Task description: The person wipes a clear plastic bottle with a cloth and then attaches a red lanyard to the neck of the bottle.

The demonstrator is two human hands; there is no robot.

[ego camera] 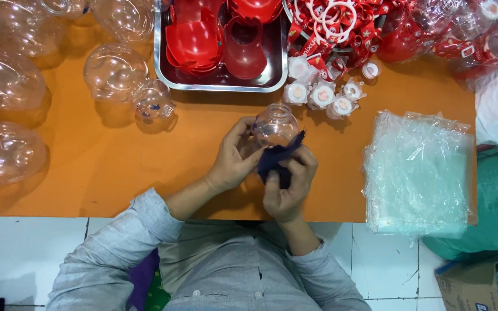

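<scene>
I look down on an orange table (116,190), with my grey sleeves at the near edge. My left hand (234,161) curls around a small clear plastic jar (275,124), fingers closed on its side, holding it just above the table near the middle. My right hand (289,184) is closed around a dark blue cloth (278,161), pressing it against the near side of the jar. The wiping looks to be partway through on this one jar. To the far left, many larger clear round jars (113,72) lie scattered, and I cannot tell which of them are already wiped. At the far middle sits a metal tray (217,86) holding red plastic pieces (194,43). Just right of the tray, a cluster of small white caps (321,95) stands on the table, and beyond them is a heap of red straps with white rings (338,23). To the right lies a stack of clear plastic bags (416,173), apparently unused. No jar in view carries a cap or red piece yet, so that part seems left to do.
</scene>
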